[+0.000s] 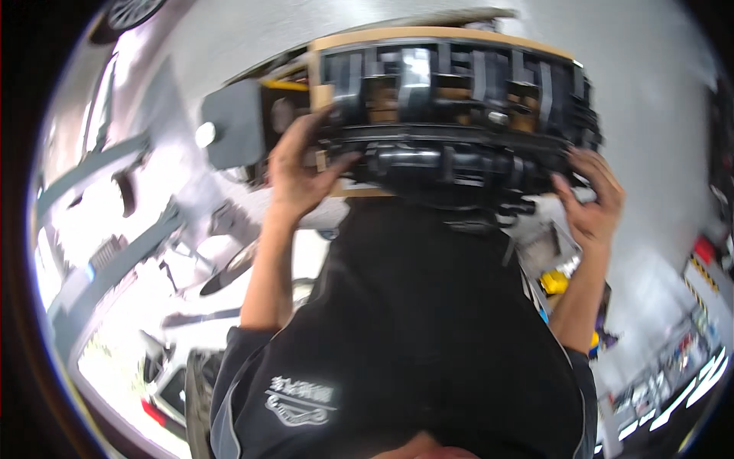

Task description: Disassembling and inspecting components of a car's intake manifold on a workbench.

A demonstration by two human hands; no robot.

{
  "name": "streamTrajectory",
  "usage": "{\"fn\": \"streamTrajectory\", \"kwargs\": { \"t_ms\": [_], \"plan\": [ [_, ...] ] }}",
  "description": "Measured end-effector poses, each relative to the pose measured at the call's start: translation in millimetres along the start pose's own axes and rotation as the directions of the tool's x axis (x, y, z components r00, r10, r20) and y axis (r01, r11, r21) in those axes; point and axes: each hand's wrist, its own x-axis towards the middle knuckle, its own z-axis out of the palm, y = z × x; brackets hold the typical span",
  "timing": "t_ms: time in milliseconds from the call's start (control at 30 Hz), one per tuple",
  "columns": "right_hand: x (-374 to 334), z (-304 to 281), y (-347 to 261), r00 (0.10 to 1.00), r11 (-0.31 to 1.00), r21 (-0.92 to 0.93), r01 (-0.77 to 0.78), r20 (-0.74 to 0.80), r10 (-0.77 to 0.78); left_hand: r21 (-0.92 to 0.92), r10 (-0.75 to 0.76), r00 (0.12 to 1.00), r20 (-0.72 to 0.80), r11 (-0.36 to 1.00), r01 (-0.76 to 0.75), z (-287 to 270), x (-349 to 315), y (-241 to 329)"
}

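Note:
A long, glossy black plastic engine part, which looks like an intake manifold (pixel 451 164), spans the space in front of my chest. My left hand (pixel 302 168) is closed round its left end, thumb below and fingers above. At the right end my right hand (pixel 592 199) grips it, with the thumb on the near side and the fingers curled over the edge. Behind it, more black ribbed parts (pixel 417 73) lie against a tan board or box (pixel 451 33). Motion blur hides where the held part ends and those behind it begin.
A dark grey flat panel (pixel 233 126) stands left of the box. Grey lift-like arms (pixel 115 252) and a car wheel (pixel 134 11) are at the left. Yellow items (pixel 554 281) lie beside my right forearm. Shelving with small goods (pixel 665 367) stands at the lower right.

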Motion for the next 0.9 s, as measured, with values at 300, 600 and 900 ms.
{"fn": "streamTrajectory", "kwargs": {
  "t_ms": [300,600,900],
  "plan": [
    [2,7,3,0.996,0.992,0.091,-0.084,0.037,0.081,-0.082,-0.059,0.998,0.015,0.995,0.06,2,-4,-6],
    [-11,15,-8,0.971,0.968,0.095,-0.232,-0.027,0.236,-0.107,-0.016,1.0,0.008,0.994,0.017,2,-10,-11],
    [-100,19,-37,0.849,0.891,-0.049,-0.451,-0.33,0.412,0.183,0.159,0.986,0.048,0.969,-0.165,-9,-3,-31]
  ]
}}
